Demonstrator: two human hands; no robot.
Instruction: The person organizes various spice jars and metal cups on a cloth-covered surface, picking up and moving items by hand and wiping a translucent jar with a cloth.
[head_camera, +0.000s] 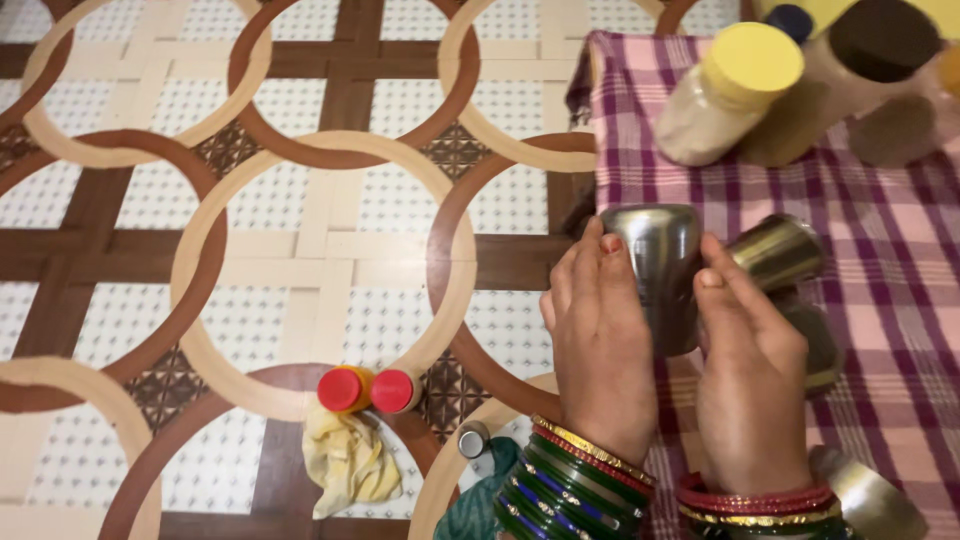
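While both hands grip it, steel cup (660, 262) sits btwn them, upside down w/ long axis running away from body; left hand (598, 360) & right hand (750, 385) pressed on opp sides, equally near. It's over checked cloth (900, 300) edge, 2nd cup (778, 252) just right of it

glossy steel tumbler (660, 270), checked cloth (880, 300).

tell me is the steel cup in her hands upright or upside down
Upside down: the steel cup shows its closed base on top, held between the left hand and right hand.
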